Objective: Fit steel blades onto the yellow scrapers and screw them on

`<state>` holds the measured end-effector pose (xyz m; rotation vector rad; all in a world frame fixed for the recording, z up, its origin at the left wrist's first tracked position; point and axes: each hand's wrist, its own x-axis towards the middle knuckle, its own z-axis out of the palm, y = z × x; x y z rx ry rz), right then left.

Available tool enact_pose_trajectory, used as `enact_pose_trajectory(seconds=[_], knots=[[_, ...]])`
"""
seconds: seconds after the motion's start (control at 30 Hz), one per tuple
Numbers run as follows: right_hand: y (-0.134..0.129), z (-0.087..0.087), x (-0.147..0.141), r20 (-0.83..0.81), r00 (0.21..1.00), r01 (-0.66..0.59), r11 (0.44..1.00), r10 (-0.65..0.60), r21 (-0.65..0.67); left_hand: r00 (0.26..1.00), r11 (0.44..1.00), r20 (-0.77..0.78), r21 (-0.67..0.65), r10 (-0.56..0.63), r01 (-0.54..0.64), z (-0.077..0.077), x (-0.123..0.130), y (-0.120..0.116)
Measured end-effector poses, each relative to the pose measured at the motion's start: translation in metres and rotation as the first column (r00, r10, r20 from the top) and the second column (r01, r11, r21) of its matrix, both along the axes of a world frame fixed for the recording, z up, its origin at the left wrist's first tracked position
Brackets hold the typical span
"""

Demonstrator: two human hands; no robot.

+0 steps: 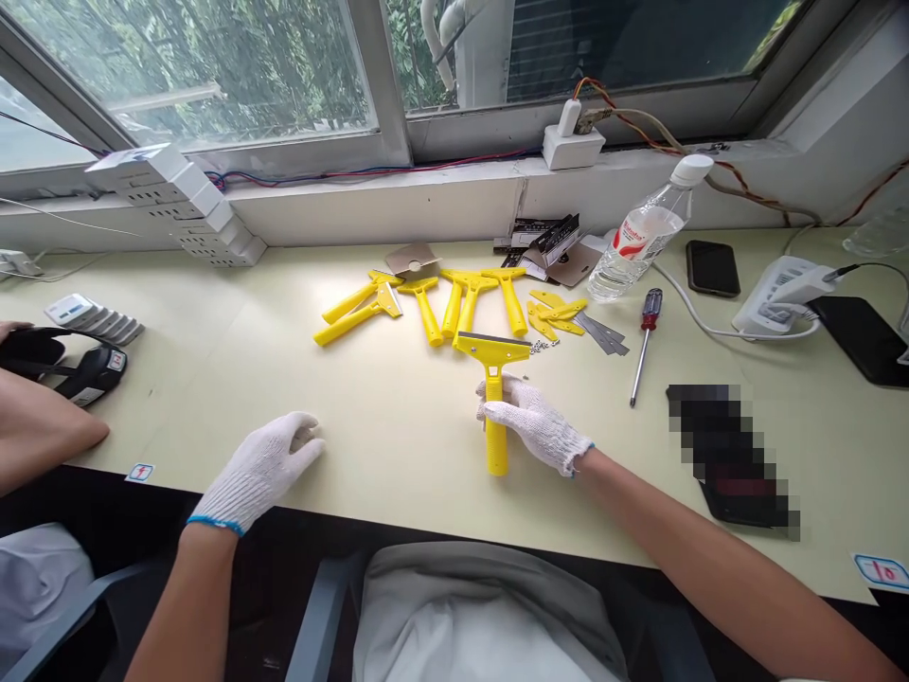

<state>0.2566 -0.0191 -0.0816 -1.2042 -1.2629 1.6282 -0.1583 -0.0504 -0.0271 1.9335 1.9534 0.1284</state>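
Note:
My right hand, in a white knit glove, grips the handle of a yellow scraper that stands head-up above the table. Near the front edge, my left hand, gloved too, rests with loosely curved fingers, its thumb apart and nothing in it. Beyond the held scraper lie several more yellow scrapers. To their right are loose yellow cover plates, grey blades and a small heap of screws. A screwdriver with a dark and red handle lies farther right.
A water bottle, opened cartons, a phone and a power strip stand or lie at the back right. White boxes are stacked back left. Another person's arm rests at the left edge.

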Motion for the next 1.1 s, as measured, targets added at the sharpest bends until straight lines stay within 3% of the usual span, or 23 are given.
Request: enact_pose_trajectory(seconds=[0.3, 0.47, 0.6, 0.7, 0.83, 0.9, 1.0, 1.1], knots=[[0.000, 0.001, 0.000, -0.061, 0.997, -0.051, 0.999, 0.051, 0.004, 0.989, 0.977, -0.148, -0.213, -0.018, -0.014, -0.015, -0.021, 0.028], [0.002, -0.006, 0.001, -0.069, 0.994, -0.076, 0.996, 0.080, 0.050, 0.982, 0.957, -0.144, -0.278, -0.122, 0.078, -0.016, -0.025, 0.038], [0.004, -0.004, 0.002, -0.029, 0.995, -0.095, 0.993, 0.098, 0.067, 0.962, 0.943, -0.162, -0.290, -0.218, 0.165, -0.011, -0.013, 0.041], [0.003, 0.001, 0.001, -0.015, 0.995, -0.103, 0.993, 0.103, 0.049, 0.950, 0.930, -0.080, -0.243, -0.302, 0.275, -0.003, 0.017, 0.040], [-0.001, 0.006, 0.001, 0.023, 0.996, -0.087, 0.993, 0.085, 0.085, 0.843, 0.861, 0.191, 0.033, -0.503, 0.507, 0.014, 0.091, 0.043], [-0.004, 0.007, 0.002, 0.088, 0.993, -0.088, 0.986, 0.077, 0.139, 0.787, 0.811, 0.227, 0.291, -0.573, 0.507, 0.022, 0.134, 0.051], [-0.008, 0.009, 0.004, 0.151, 0.985, -0.111, 0.979, 0.085, 0.173, 0.709, 0.648, 0.206, 0.625, -0.675, 0.435, 0.026, 0.186, 0.073], [-0.008, 0.011, 0.007, 0.153, 0.986, -0.091, 0.983, 0.067, 0.158, 0.700, 0.474, 0.075, 0.786, -0.711, 0.397, 0.018, 0.212, 0.097]])
